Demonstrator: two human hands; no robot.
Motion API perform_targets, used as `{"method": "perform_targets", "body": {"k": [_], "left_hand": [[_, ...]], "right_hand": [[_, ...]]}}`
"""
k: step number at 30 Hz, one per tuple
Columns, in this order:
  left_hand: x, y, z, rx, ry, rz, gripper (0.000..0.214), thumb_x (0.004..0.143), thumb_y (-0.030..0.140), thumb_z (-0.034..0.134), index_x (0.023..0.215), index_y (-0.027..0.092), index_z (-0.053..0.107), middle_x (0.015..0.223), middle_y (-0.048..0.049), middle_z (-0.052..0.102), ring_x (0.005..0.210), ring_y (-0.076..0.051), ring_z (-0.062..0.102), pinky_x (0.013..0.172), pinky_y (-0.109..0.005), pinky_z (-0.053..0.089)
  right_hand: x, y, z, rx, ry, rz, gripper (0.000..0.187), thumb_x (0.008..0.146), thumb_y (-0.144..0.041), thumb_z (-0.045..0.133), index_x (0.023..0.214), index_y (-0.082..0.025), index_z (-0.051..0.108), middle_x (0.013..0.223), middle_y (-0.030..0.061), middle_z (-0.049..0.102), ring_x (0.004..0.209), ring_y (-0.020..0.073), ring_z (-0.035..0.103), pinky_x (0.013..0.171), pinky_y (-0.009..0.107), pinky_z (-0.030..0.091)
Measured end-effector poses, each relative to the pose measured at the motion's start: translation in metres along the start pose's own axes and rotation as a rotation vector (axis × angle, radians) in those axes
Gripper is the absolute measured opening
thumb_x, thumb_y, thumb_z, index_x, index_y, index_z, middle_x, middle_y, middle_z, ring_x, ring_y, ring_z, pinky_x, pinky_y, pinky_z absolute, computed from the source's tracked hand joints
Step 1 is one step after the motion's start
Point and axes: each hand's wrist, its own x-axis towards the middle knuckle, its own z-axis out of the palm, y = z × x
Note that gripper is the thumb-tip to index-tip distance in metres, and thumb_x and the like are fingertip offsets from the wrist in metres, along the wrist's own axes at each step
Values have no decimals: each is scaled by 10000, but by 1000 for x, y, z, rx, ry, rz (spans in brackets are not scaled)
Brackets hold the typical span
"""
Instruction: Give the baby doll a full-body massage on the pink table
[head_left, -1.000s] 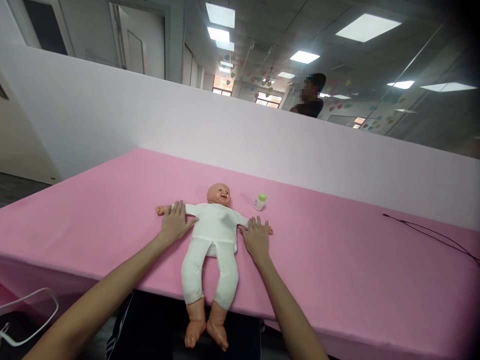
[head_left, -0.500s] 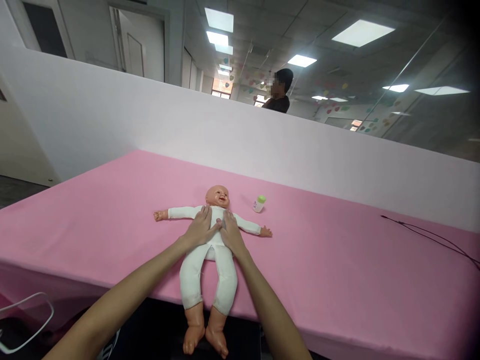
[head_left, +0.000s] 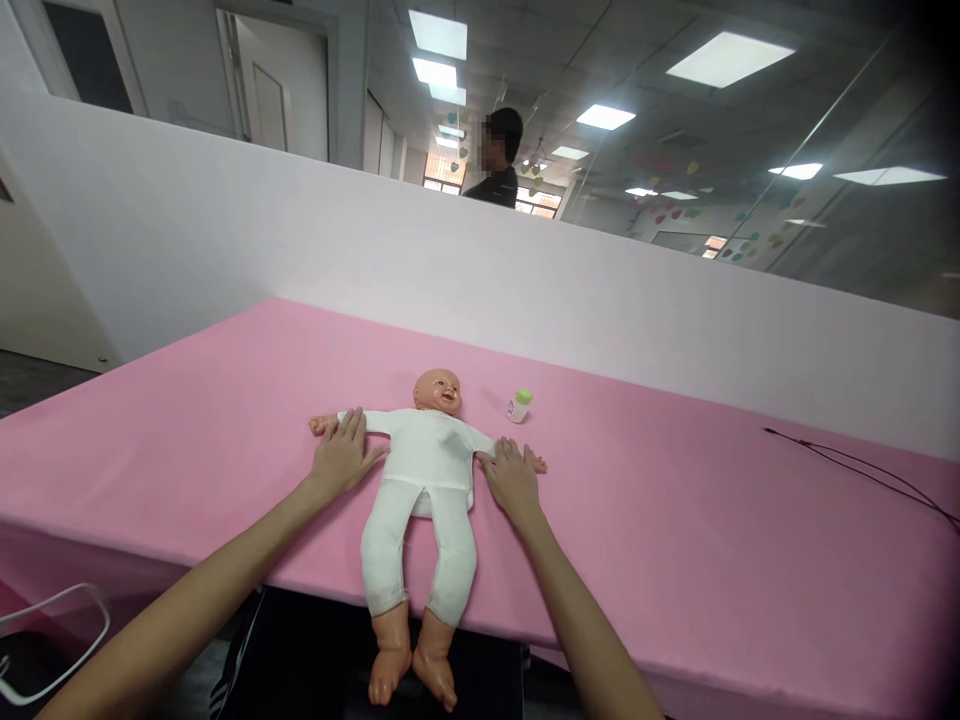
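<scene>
A baby doll (head_left: 429,450) in a white cloth suit lies on its back on the pink-covered table (head_left: 675,540), arms spread wide. Its bare feet hang over the near edge. My left hand (head_left: 343,455) rests flat over the doll's sleeve on the left side, close to its small hand, with my thumb stretched toward its body. On the other sleeve lies my right hand (head_left: 511,478), palm down, partly hiding that arm. Both of my hands are open and hold nothing. The doll's chest is uncovered.
A small bottle with a green cap (head_left: 519,405) stands beyond the doll's right-side arm. A black cable (head_left: 847,465) lies at the table's right. Behind runs a white low wall (head_left: 480,270) with glass above, and a person (head_left: 501,160) is beyond it.
My hands have slid outward from the doll's chest, one along each of its arms toward its hands. The person behind the glass has moved left.
</scene>
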Motion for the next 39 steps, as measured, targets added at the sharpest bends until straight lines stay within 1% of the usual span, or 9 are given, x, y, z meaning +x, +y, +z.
{"method": "perform_targets", "body": {"k": [4,8,14,21,26,30,32,36,39], "left_hand": [[6,-7,-12,55,60,-41,806,980,615,382,1525,23,434,1608,-246,379,1533,-389,275,1251,-530,157],[22,23,-21,-114,20,-14,790,1018,601,291,1538,16,399,1636,-246,319,1546,-379,244,1247,-520,195],[30,70,-3,-360,-191,66,824,1032,629,224,1582,19,299,1665,-242,232,1562,-339,205,1243,-472,229],[16,13,1,-37,-59,171,635,1056,461,234,1536,98,435,1624,-184,385,1530,-354,294,1238,-560,162],[5,-26,-7,74,80,97,615,1032,468,305,1524,140,473,1612,-176,411,1512,-402,302,1245,-579,97],[8,-53,-23,53,99,-40,583,1000,427,354,1491,144,490,1596,-195,422,1460,-396,388,1186,-538,269],[10,-67,-33,43,23,-96,524,952,477,434,1312,145,621,1495,-218,523,1367,-423,478,1083,-526,387],[10,-81,-48,-110,-156,-99,258,836,451,566,870,209,646,1027,-146,711,962,-344,660,755,-386,478],[7,-79,-53,-335,-113,-144,169,788,395,605,825,235,647,856,-69,714,788,-274,650,650,-322,424]], "right_hand": [[5,7,-14,58,-22,87,715,1058,-526,317,1402,60,542,1475,314,519,1430,401,430,1226,547,196],[17,-18,-30,421,-54,210,812,1050,-603,220,1562,14,351,1621,236,355,1523,321,328,1235,467,260],[21,-67,-18,668,-133,21,842,1017,-694,228,1590,-89,350,1660,158,312,1551,266,275,1268,428,222],[7,-22,-5,275,-85,24,653,1062,-506,316,1488,-41,483,1542,235,483,1470,346,398,1227,510,241],[-4,19,-6,45,-19,48,606,1067,-457,291,1411,-41,566,1507,238,520,1443,374,407,1219,549,181],[-9,46,-15,78,93,245,637,1063,-446,227,1417,-25,549,1433,261,572,1323,360,527,1082,488,388],[-10,60,-18,51,87,416,646,1039,-505,300,1276,-16,648,1269,305,643,1205,400,589,969,494,452],[-11,76,-14,276,-30,518,559,978,-592,419,852,-136,718,989,248,713,1027,375,660,858,454,498],[-11,75,-8,697,80,552,470,847,-653,609,873,-185,640,912,152,730,851,298,683,724,387,526]]}}
